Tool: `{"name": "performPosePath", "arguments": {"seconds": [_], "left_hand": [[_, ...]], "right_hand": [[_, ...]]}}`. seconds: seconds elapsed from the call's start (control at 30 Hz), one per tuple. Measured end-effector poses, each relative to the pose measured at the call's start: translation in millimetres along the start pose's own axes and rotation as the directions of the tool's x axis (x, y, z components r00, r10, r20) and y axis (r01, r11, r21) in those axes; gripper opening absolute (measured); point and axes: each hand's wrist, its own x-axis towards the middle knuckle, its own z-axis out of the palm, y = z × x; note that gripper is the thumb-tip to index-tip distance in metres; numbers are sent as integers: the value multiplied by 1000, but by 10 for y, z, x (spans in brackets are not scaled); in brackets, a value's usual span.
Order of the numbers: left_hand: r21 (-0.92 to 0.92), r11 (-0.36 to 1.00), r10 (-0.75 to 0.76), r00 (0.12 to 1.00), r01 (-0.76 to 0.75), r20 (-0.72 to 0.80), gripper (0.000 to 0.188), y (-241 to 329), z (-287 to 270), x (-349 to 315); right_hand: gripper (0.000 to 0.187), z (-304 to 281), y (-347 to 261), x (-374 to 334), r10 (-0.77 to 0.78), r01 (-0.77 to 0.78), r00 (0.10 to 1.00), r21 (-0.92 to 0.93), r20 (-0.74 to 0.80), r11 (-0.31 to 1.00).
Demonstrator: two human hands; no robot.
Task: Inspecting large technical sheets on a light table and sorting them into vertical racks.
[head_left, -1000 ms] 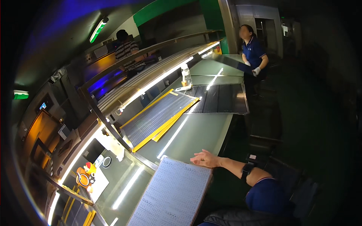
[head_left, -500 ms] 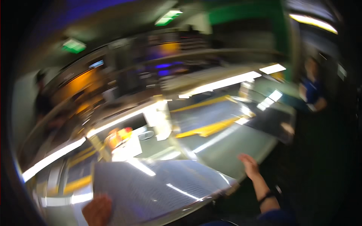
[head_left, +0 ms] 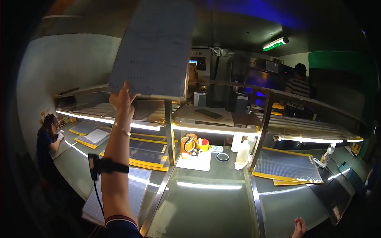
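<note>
My left hand (head_left: 123, 97) is raised high at the left of centre and holds a large grey panel (head_left: 154, 55) by its lower edge. Rows of small dark marks run across the panel, and its top passes out of view. Fingers show in front of the lower edge; the thumb's grip behind is hidden. Under my left forearm lies a stack of similar grey sheets (head_left: 137, 186) on the bench. My right hand (head_left: 299, 227) is low at the right, partly cut off by the lower edge, with fingers stretched out and nothing visible in them, nearest to the bench.
Shelf posts (head_left: 261, 131) and a lit shelf (head_left: 216, 128) stand ahead. Below are a white bottle (head_left: 242, 154), orange tape rolls (head_left: 187, 144) and a white sheet (head_left: 194, 162). Yellow-edged panels (head_left: 287, 164) lie right. A co-worker (head_left: 47, 141) sits left; another person (head_left: 299, 85) stands beyond the shelves.
My left hand has lifted the grey panel from low over the bench to high in front of me. My right hand has dropped toward the lower edge. The view has swung left.
</note>
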Motion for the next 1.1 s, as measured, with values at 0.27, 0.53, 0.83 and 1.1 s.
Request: {"name": "performPosePath", "arguments": {"seconds": [0.27,0.53,0.83,1.1], "left_hand": [[-7,926,-359,888,376,286,37,-544,161,298],[568,574,-554,230,-590,800,44,-105,-1459,-1555],[966,-84,-255,943,-243,214,39,595,-4084,-3642],[971,-12,-186,954,-241,234,60,540,-4227,-3968]], "right_hand": [[23,213,-215,-223,-175,169,984,-550,42,818],[20,516,-290,-277,-302,276,943,-835,140,475],[16,555,-50,-114,-520,489,802,-822,294,290],[17,343,-59,3,-472,628,710,-773,523,88]]}}
